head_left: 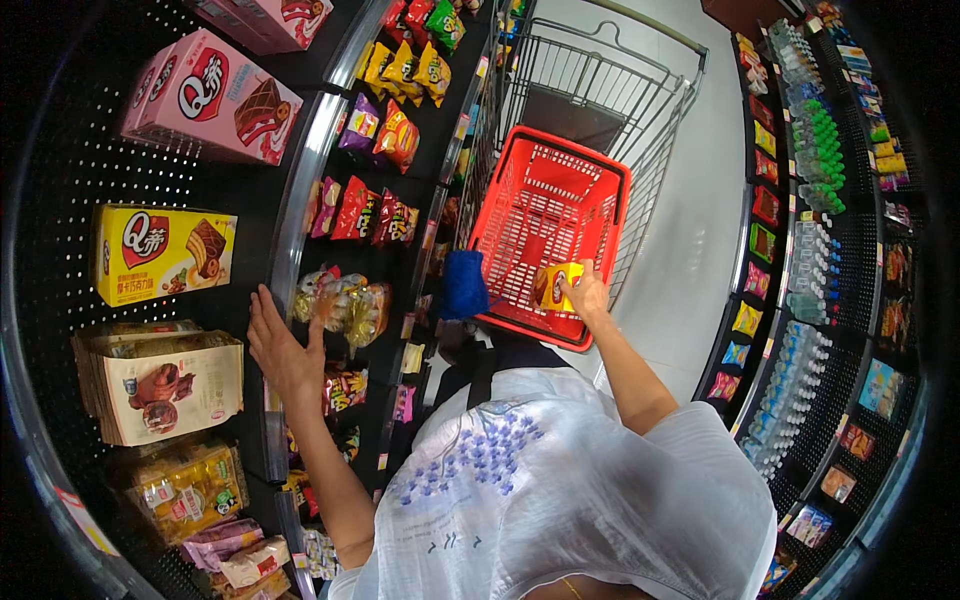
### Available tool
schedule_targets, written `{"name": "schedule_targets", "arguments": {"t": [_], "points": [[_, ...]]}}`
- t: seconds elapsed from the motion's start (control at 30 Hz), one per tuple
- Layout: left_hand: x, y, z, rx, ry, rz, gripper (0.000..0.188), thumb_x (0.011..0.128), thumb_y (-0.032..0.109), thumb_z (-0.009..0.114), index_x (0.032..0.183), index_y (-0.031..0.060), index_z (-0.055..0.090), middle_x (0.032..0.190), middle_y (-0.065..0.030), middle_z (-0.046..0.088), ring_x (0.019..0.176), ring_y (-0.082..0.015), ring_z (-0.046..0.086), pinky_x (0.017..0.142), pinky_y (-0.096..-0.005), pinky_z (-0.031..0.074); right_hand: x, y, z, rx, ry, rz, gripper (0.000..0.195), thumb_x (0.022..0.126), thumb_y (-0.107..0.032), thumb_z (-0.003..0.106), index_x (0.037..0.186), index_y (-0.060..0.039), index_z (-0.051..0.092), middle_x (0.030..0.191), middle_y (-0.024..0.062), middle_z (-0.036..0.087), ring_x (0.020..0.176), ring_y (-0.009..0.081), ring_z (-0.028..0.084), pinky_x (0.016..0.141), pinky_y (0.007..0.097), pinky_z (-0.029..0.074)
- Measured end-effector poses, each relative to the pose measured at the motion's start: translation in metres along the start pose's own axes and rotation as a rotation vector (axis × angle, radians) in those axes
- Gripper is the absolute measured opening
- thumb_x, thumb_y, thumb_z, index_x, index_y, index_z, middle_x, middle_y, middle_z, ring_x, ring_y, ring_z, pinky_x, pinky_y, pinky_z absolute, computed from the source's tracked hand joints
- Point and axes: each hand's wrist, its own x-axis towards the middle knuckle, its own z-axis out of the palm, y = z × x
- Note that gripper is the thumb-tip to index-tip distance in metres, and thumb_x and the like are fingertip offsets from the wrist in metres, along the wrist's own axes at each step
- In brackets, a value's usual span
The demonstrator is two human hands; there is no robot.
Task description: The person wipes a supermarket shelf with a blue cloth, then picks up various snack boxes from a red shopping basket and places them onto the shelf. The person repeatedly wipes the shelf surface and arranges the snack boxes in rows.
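Observation:
My right hand [591, 294] grips a small yellow snack box [551, 291] inside, or just over, the near right corner of a red plastic shopping basket [624, 180]. Apart from that box, the basket shows only its slotted floor and walls. My left hand [291, 356] is flat with fingers spread at the shelf's front edge [283, 240], and nothing is in it. Beyond its fingertips stand a larger yellow cake box [165, 255] and a row of beige snack packs [176, 394].
A wire shopping cart [667, 120] surrounds the basket, with a dark blue cloth [463, 285] by its near left corner. Pink boxes [214, 97] and bagged snacks [360, 210] fill the left shelves. Across the tiled aisle [690, 225], another shelf holds bottles [784, 390].

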Motion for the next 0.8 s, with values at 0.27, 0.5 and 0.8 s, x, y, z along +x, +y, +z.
{"name": "schedule_targets", "arguments": {"t": [0.27,0.5,0.8], "points": [[-0.002,0.0,0.002,-0.003,0.004,-0.007,0.091,0.094,0.032,0.074,0.166,0.0153,0.021,0.167,-0.0166,0.031,0.152,-0.0398,0.03,0.12,-0.0609,0.03,0.002,-0.017,0.003,-0.22,-0.197,0.105,0.096,0.084,-0.064,0.073,0.148,0.0007,0.042,0.137,0.0321,0.052,0.116,0.0471,0.063,0.098,0.0518,0.055],[-0.003,0.001,0.002,0.026,0.001,0.001,0.091,0.095,0.032,0.073,0.167,0.0137,0.02,0.167,-0.0176,0.031,0.15,-0.0402,0.032,0.12,-0.0603,0.03,0.003,-0.032,-0.015,-0.353,-0.136,-0.027,0.096,0.079,-0.059,0.081,0.151,-0.006,0.045,0.143,0.0243,0.05,0.134,0.0418,0.048,0.106,0.0508,0.05],[-0.001,-0.009,0.002,0.024,0.016,0.082,0.091,0.094,0.03,0.074,0.166,0.0097,0.022,0.166,-0.0185,0.032,0.149,-0.039,0.033,0.121,-0.0557,0.028,0.009,-0.05,-0.007,-0.345,-0.213,-0.021,0.095,0.08,-0.058,0.081,0.156,-0.0156,0.042,0.151,0.0202,0.048,0.136,0.043,0.048,0.11,0.0512,0.047]]}}
